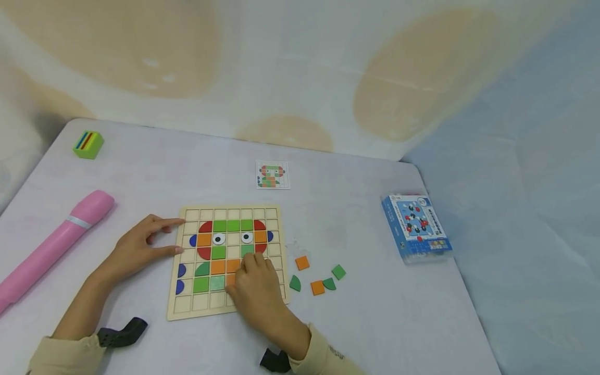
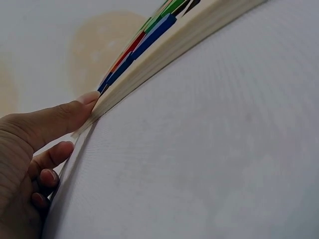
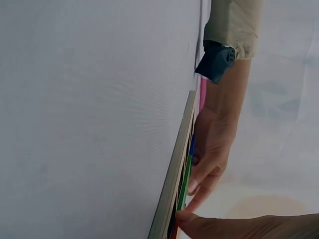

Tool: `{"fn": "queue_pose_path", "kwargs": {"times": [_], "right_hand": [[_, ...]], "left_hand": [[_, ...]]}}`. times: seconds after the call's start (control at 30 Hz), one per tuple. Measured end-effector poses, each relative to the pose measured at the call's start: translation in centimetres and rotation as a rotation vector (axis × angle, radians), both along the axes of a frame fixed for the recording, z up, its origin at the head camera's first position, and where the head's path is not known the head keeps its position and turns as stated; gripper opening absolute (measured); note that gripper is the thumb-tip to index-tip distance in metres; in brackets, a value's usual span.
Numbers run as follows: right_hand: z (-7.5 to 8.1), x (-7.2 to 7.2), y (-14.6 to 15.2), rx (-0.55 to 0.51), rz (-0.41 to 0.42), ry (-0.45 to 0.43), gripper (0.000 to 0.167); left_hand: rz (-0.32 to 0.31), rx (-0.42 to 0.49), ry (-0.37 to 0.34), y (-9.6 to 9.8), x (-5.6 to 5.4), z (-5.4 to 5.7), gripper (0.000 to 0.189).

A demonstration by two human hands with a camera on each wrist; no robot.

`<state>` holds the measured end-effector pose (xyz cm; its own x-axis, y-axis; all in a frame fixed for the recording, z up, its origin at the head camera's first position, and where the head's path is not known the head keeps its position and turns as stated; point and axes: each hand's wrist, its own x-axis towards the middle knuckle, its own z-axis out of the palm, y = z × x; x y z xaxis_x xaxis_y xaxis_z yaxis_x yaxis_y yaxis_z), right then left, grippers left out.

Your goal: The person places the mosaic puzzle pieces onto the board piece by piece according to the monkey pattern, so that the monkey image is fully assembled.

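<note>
A wooden grid board (image 1: 182,307) lies on the table, partly filled with coloured tiles. Blue half-circles, red quarter-rounds, green and orange squares and two eye tiles sit in its cells. My left hand (image 1: 133,249) rests at the board's left edge, thumb and index finger spread apart. In the left wrist view, the thumb (image 2: 82,107) touches the board's rim. Over the lower right cells is my right hand (image 1: 257,291), its fingers bent down onto the board. It covers several cells, and whether a tile is between its fingers is hidden. An orange tile (image 1: 230,279) shows beside its thumb.
Loose orange tiles (image 1: 302,262), green squares (image 1: 338,271) and green quarter-rounds (image 1: 295,283) lie right of the board. A pattern card (image 1: 273,175) lies behind it. Farther out are a blue box (image 1: 417,226), a pink tube (image 1: 56,247) and a green block (image 1: 88,145).
</note>
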<state>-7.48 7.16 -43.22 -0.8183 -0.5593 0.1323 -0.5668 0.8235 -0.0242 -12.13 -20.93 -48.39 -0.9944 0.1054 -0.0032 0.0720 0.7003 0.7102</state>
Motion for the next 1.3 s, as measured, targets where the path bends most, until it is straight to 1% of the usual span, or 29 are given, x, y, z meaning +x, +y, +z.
{"fn": "queue_pose_path", "kwargs": {"times": [0.1, 0.17, 0.2, 0.27, 0.4, 0.5, 0.63, 0.73, 0.8, 0.97, 1.1, 1.3], "right_hand": [[0.3, 0.1, 0.4, -0.027, -0.038, -0.091, 0.041], [0.6, 0.1, 1.1, -0.072, -0.079, -0.148, 0.04], [0.8, 0.0, 1.7, -0.096, -0.098, -0.16, 0.04], [1.0, 0.0, 3.1, -0.15, -0.136, -0.154, 0.038], [1.0, -0.1, 6.6, -0.232, -0.219, -0.094, 0.031], [0.6, 0.0, 8.7, -0.231, -0.28, -0.07, 0.03], [0.1, 0.1, 10.3, -0.185, -0.322, -0.082, 0.032], [-0.1, 0.2, 10.8, -0.175, -0.335, -0.097, 0.031], [-0.2, 0.2, 10.9, -0.177, -0.335, -0.093, 0.029], [-0.3, 0.2, 11.0, -0.163, -0.317, -0.069, 0.024], [-0.3, 0.2, 11.1, -0.149, -0.31, -0.076, 0.023], [-0.2, 0.1, 11.4, -0.143, -0.286, -0.061, 0.019]], "left_hand": [[0.003, 0.005, -0.003, 0.0, 0.0, 0.0, 0.064], [0.003, 0.006, -0.004, 0.0, 0.0, 0.0, 0.063], [0.002, 0.007, -0.005, 0.0, 0.0, 0.0, 0.063], [-0.001, 0.006, -0.006, 0.0, 0.0, 0.1, 0.063], [-0.01, 0.001, 0.002, 0.0, 0.0, 0.2, 0.063], [-0.007, -0.002, 0.0, 0.0, 0.0, 0.3, 0.063], [0.0, -0.003, -0.015, 0.0, 0.0, 0.3, 0.064], [-0.003, -0.005, -0.018, 0.0, 0.0, 0.3, 0.064], [-0.003, -0.006, -0.018, 0.0, 0.0, 0.2, 0.064], [0.001, -0.006, -0.024, 0.1, 0.1, 0.1, 0.064], [0.002, -0.003, -0.026, 0.1, 0.1, 0.1, 0.064], [-0.001, 0.001, -0.018, 0.0, 0.1, 0.2, 0.064]]}}
